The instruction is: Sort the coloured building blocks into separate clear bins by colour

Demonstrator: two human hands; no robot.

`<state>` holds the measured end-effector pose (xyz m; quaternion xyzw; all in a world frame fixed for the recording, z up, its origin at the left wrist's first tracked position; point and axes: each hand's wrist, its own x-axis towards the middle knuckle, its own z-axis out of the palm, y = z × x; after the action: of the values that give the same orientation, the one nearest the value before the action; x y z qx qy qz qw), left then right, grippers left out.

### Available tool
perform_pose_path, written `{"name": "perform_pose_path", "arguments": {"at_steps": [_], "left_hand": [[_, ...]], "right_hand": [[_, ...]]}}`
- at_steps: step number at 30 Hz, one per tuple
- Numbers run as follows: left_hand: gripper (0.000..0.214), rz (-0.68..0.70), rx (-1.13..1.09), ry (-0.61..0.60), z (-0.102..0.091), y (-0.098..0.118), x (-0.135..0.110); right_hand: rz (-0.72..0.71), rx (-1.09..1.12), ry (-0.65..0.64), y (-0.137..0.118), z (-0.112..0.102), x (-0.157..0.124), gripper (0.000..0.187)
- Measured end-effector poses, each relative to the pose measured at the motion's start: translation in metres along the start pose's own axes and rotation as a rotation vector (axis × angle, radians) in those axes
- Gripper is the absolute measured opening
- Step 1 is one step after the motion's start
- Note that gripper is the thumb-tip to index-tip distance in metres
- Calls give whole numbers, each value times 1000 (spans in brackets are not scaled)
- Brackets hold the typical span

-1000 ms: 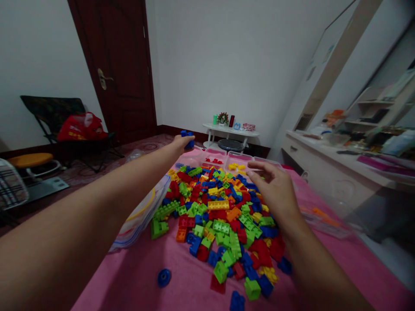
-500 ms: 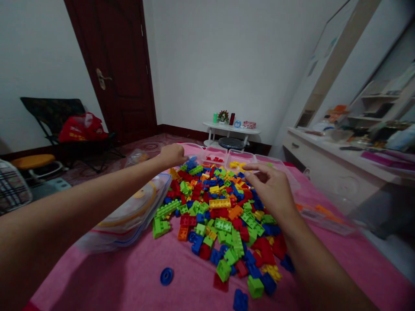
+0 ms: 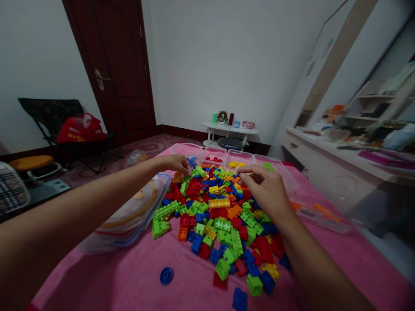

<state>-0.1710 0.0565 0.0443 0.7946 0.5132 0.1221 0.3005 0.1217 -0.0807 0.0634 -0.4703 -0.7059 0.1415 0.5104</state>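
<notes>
Work area: a pink cover (image 3: 136,280) fills the lower half of the frame and carries a pile of blocks (image 3: 223,216) in red, blue, green, yellow and orange at frame centre.

Left hand (image 3: 175,164): it enters from the lower left and lies at the upper-left edge of the pile. The fingers are curled narrow, with the tips pointing down among the blocks. Whether they grip a block cannot be told.

Right hand (image 3: 267,190): it enters from the lower right and rests over the upper-right part of the pile. Thumb and forefinger are drawn close together at the fingertips (image 3: 249,169). Whether a piece sits between them cannot be told.

Adjacent items:
- A long yellow brick (image 3: 219,203) lies flat on the pile, between the two hands and below them in the frame.
- A row of clear trays (image 3: 227,154) stands just above the pile. Separate compartments hold red, yellow and green pieces.
- A clear plastic bag (image 3: 126,216) lies to the left of the pile, under the left forearm.
- A blue disc (image 3: 166,275) lies alone on the cover, lower left of the pile.
</notes>
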Motion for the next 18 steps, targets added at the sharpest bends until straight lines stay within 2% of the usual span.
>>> {"name": "perform_pose_path", "arguments": {"at_steps": [2, 5, 10, 15, 18], "left_hand": [[20, 82, -80, -35, 0, 6, 2], [24, 122, -51, 2, 9, 17, 5], [58, 216, 207, 63, 25, 29, 7], [48, 223, 466, 227, 37, 22, 11], [32, 177, 493, 289, 40, 20, 12]], "right_hand": [[-3, -5, 0, -1, 0, 0, 17], [-10, -7, -4, -1, 0, 0, 17], [-14, -21, -8, 1, -1, -1, 18], [-14, -32, -25, 2, 1, -1, 20], [-29, -40, -45, 2, 3, -2, 19]]}}
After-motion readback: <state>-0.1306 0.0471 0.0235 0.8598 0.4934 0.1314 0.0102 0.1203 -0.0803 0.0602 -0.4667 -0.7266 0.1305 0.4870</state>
